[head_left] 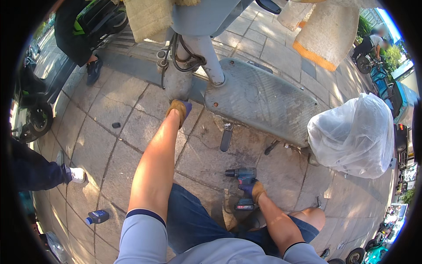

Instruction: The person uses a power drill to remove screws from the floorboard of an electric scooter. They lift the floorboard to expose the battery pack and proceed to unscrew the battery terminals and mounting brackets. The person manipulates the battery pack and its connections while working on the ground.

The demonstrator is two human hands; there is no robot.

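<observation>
My right hand [252, 191], in a yellow and purple work glove, is wrapped round the grip of a blue-and-black cordless drill [245, 172]. A long thin bit points left from its chuck, low over the paving. My left hand [179, 111], gloved alike, reaches forward to the lower end of the scooter's grey front fender [179, 83]. It appears to touch there, but its fingertips are hidden. The electric scooter [263, 99] stands across in front of me, with a worn grey footboard and a steering column [204, 55] with loose black cables round it.
A kickstand [226, 137] hangs under the footboard. Clear plastic [354, 134] wraps the scooter's rear. A dark bottle with a blue cap [97, 216] and a small black piece [116, 125] lie on the paving. Two people's feet and parked scooters are at left; more vehicles stand at right.
</observation>
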